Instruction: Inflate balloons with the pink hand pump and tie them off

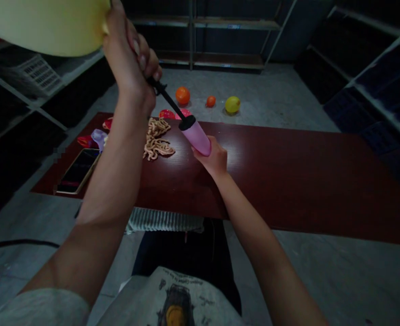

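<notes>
My left hand [130, 54] is raised at the upper left, its fingers closed round the neck of a large pale yellow balloon [47, 27] and the black nozzle end of a hand pump. From there the black rod runs down to the pump's pink barrel [197, 136]. Wrapped round the lower end of that barrel is my right hand [215, 156], above the middle of the dark red table [288, 176]. The balloon is cut off by the top left edge of the view.
Beige long balloons [157, 142], a phone [79, 171] and a purple limp balloon [99, 138] lie on the table's left part. Beyond, on the floor, are orange [183, 95] and yellow [232, 104] balloons. Shelves [227, 60] stand behind and at both sides.
</notes>
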Action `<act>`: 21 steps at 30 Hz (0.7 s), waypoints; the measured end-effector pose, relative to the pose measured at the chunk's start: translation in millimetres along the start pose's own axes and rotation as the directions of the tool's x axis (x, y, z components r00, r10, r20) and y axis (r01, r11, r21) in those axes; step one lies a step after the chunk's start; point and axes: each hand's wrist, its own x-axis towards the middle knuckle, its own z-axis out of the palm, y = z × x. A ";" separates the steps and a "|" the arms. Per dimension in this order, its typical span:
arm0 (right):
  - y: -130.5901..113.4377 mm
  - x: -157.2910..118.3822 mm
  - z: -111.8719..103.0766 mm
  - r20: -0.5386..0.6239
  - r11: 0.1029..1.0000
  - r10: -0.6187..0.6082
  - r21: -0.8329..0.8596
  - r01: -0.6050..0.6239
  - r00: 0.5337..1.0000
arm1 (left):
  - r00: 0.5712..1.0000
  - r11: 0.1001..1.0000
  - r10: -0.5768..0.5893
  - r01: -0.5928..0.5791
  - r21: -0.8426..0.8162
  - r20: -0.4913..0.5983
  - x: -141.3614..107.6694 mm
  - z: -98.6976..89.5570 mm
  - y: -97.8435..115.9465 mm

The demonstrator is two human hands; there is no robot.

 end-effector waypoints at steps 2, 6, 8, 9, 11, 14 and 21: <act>0.6 1.1 -0.3 -0.007 0.999 0.027 0.017 -0.027 1.000 | 0.997 0.997 -0.079 0.079 0.013 -0.010 -8.7 8.5 -25.0; 2.7 1.3 -0.4 -0.006 0.998 0.061 -0.006 -0.061 0.998 | 0.969 0.971 -0.238 0.239 0.011 -0.065 -25.3 12.6 -65.1; 3.1 1.4 -0.7 0.003 0.998 0.059 -0.030 -0.059 0.998 | 0.970 0.973 -0.233 0.232 -0.012 -0.074 -28.8 8.5 -73.1; 3.0 1.5 -0.9 0.008 0.998 0.050 -0.042 -0.050 0.999 | 0.973 0.976 -0.217 0.216 -0.016 -0.078 -29.2 5.0 -74.1; 2.2 1.6 -1.1 0.018 0.998 0.018 -0.066 -0.017 1.000 | 0.976 0.981 -0.194 0.193 -0.017 -0.097 -28.3 -4.8 -72.2; 0.0 1.0 -0.6 0.038 0.993 -0.051 -0.105 0.055 0.998 | 0.940 0.949 -0.316 0.313 -0.043 -0.132 -26.0 -24.7 -65.8; -4.4 -4.1 -0.5 0.104 0.962 -0.200 -0.169 0.215 0.974 | 0.882 0.901 -0.424 0.388 -0.194 -0.206 -24.3 -74.9 -53.5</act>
